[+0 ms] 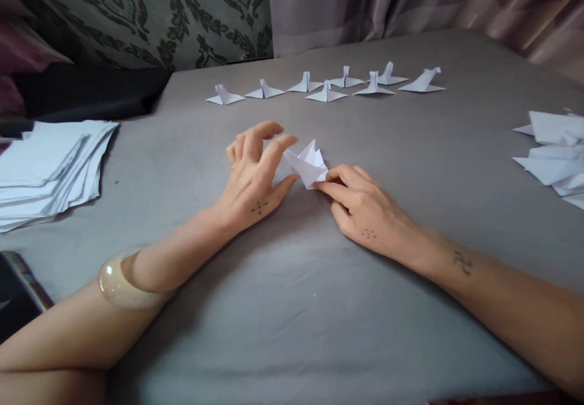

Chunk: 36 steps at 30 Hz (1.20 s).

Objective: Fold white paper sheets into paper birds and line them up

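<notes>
A small folded white paper figure (308, 166) is held above the middle of the grey cloth, its pointed flaps sticking up. My right hand (362, 201) pinches its lower right corner between thumb and fingers. On the other side my left hand (258, 168) has its fingers spread and curved, with the thumb tip close to the paper's left edge. Whether that thumb touches the paper I cannot tell. Behind both hands, several finished paper birds (326, 92) stand in loose rows with their wings spread flat.
A stack of white paper sheets (55, 168) lies at the left, with a black cloth-like item (100, 92) behind it. Partly folded papers (556, 155) are piled at the right edge. A dark device (20, 295) sits at the lower left. Curtains (328, 3) hang behind the table.
</notes>
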Motion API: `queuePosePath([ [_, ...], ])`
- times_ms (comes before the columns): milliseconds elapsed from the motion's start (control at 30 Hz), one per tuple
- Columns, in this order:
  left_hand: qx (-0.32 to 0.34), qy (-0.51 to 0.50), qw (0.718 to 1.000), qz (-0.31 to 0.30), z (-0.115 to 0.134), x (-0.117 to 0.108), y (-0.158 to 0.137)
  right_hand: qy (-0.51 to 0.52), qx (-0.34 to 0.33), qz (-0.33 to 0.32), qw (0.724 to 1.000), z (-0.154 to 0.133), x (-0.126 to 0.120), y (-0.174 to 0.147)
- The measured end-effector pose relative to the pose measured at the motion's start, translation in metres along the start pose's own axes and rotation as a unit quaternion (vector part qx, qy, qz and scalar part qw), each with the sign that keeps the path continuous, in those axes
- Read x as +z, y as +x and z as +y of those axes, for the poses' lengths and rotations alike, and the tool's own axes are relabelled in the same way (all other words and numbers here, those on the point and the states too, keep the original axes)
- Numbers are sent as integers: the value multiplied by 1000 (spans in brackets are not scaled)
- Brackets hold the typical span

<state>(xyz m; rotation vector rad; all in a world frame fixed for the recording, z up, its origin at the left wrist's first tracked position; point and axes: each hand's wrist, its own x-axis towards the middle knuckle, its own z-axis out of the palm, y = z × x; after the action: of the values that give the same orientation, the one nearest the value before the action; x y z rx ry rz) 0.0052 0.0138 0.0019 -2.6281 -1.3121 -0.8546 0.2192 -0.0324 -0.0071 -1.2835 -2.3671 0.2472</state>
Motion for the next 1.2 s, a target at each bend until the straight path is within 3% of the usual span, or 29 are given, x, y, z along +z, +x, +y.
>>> queuePosePath([
  [133, 23, 26, 999, 17, -1, 5, -3, 5, -1, 0, 1000, 0, 0, 0],
  [333, 153, -33, 985, -67, -2, 9, -1, 15, 11, 10, 1000, 1, 1, 0],
  [467, 195, -74, 973, -95, -5, 9, -1, 61, 43, 33, 997, 1, -4, 0],
  [633, 207, -93, 963, -147, -6, 3, 1, 100, 154, 73, 980, 5, -13, 4],
  [800, 209, -105, 950, -206, -4, -2, 5, 119, 236, 68, 962, 9, -17, 7],
  [1033, 186, -62, 946, -259, 2, 0, 7, 130, 257, 102, 952, 11, -14, 10],
  [1200, 168, -15, 957, -238, 11, 8, 7, 116, 248, 108, 956, 10, -10, 14],
])
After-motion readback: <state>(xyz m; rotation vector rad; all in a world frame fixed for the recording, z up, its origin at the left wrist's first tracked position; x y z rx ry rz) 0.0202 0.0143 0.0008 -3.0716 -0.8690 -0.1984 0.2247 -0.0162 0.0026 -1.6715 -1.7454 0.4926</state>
